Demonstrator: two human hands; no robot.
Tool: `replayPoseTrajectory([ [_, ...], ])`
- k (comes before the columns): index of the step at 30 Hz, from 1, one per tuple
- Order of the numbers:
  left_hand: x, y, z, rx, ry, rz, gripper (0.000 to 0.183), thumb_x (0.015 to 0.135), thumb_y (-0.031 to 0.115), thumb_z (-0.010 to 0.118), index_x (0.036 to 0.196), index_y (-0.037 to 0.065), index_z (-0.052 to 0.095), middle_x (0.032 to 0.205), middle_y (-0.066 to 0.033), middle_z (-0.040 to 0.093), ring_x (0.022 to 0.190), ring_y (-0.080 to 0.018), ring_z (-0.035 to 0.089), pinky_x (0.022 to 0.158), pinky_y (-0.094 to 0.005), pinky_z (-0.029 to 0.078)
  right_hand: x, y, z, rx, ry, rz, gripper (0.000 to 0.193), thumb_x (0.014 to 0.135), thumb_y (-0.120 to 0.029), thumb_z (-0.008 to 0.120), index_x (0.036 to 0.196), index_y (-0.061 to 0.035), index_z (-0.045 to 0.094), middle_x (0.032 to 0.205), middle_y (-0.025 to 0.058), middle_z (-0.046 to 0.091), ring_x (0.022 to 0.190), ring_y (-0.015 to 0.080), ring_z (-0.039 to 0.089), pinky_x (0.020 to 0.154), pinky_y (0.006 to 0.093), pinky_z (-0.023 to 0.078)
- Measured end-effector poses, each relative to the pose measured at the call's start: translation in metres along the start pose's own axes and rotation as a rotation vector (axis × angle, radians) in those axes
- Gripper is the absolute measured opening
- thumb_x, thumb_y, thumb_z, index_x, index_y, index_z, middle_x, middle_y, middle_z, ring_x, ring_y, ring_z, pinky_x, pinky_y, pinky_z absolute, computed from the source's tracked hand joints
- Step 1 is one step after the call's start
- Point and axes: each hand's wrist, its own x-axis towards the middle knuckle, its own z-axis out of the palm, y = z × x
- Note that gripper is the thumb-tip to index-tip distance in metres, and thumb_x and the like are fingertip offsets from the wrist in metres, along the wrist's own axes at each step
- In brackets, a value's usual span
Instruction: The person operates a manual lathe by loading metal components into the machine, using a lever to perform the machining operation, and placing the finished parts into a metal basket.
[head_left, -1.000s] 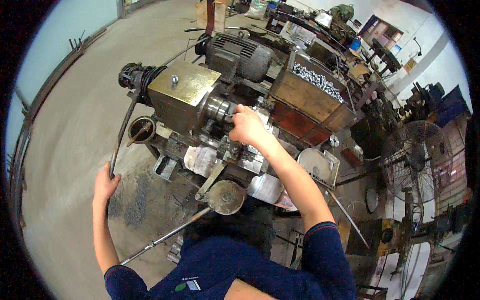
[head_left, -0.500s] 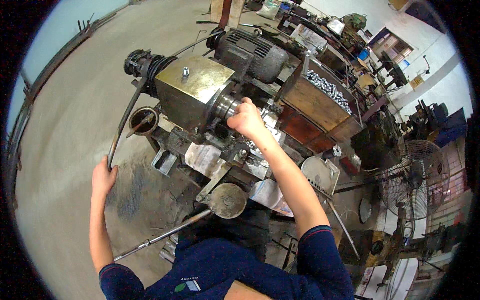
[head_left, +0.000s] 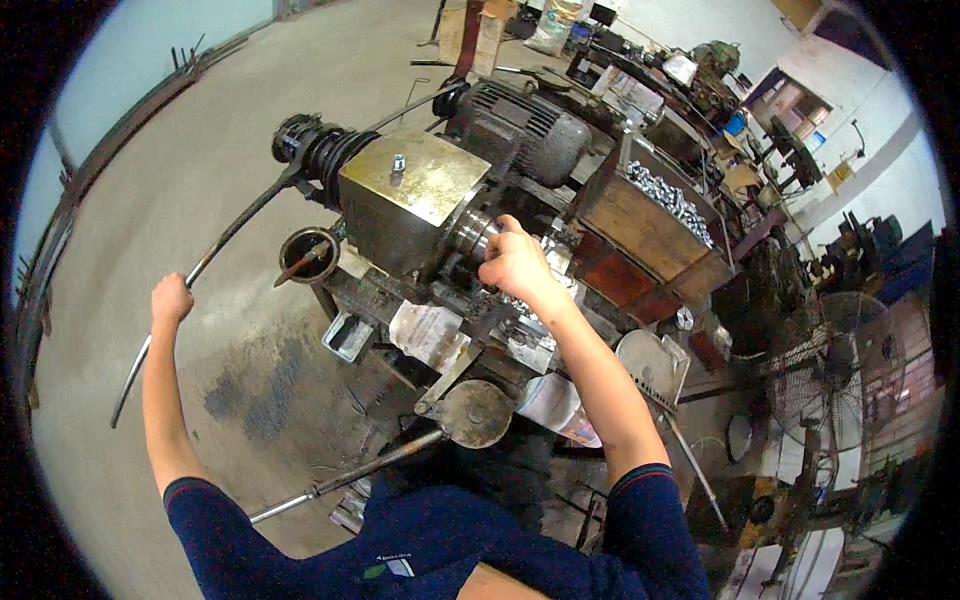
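Grey concrete floor is spreading around the machine. Small metal pieces are lying heaped in a wooden bin; a stick is resting in a round pot. The left hand is wrapping tightly around the machine's long lever; the right hand is curling beside the spindle, its hold impossible to tell.

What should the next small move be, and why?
Probably ease the right hand back from the round metal chuck before moving the long lever: that hand is right at the chuck's front, while the left hand grips the lever.
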Motion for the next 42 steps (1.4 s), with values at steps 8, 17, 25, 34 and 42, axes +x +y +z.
replayPoseTrajectory([
  [8, -0.051, 0.122, 0.088, -0.887, 0.007, -0.047, 0.028, 0.08, 0.016, 0.057, 0.104, 0.001, 0.058, 0.078, -0.0123, 0.061, 0.072, -0.022, 0.06, 0.07, -0.0321, 0.047, -0.103, 0.063, -0.055, 0.09, 0.429, -0.272, 0.033, 0.053, -0.008, 0.059, 0.084, -0.002, 0.064, 0.095, 0.0124, 0.061, 0.092, 0.0307, 0.056, 0.08, 0.0348, 0.046],
  [17, -0.051, 0.218, 0.154, 0.133, -0.343, 0.699, 0.025, 0.069, 0.022, 0.063, 0.091, 0.01, 0.06, 0.089, -0.0137, 0.064, 0.081, -0.0259, 0.062, 0.069, -0.04, 0.047, -0.305, 0.157, -0.098, 0.146, 0.307, 0.685, 0.038, 0.058, -0.007, 0.057, 0.095, -0.0002, 0.064, 0.086, 0.0147, 0.064, 0.082, 0.0211, 0.062, 0.074, 0.0291, 0.047],
  [25, -0.067, 0.203, 0.13, -0.191, -0.373, 0.403, 0.039, 0.07, 0.024, 0.063, 0.108, 0.013, 0.059, 0.091, -0.0135, 0.064, 0.084, -0.0296, 0.061, 0.076, -0.0404, 0.049, -0.521, 0.295, -0.076, -0.611, 0.091, 1.18, 0.046, 0.067, -0.014, 0.055, 0.112, -0.0053, 0.055, 0.104, 0.0193, 0.059, 0.098, 0.032, 0.056, 0.086, 0.0411, 0.043],
  [34, -0.113, 0.095, 0.18, -0.494, -0.809, 0.199, 0.04, 0.072, 0.024, 0.065, 0.105, 0.003, 0.061, 0.09, -0.0172, 0.064, 0.065, -0.0255, 0.064, 0.063, -0.0368, 0.051, -0.561, 0.271, -0.015, -0.649, 0.104, 1.33, 0.028, 0.06, -0.02, 0.064, 0.081, -0.0033, 0.059, 0.078, 0.0189, 0.062, 0.076, 0.0366, 0.061, 0.067, 0.0445, 0.049],
  [42, -0.135, 0.102, 0.158, -0.584, -0.822, 0.074, 0.039, 0.073, 0.012, 0.062, 0.107, -0.006, 0.057, 0.075, -0.0149, 0.064, 0.052, -0.0182, 0.061, 0.051, -0.0315, 0.049, -0.545, 0.139, 0.048, -0.205, 0.305, 1.303, 0.027, 0.054, -0.02, 0.059, 0.074, -0.0024, 0.056, 0.065, 0.0226, 0.057, 0.067, 0.0422, 0.056, 0.06, 0.0455, 0.044],
])
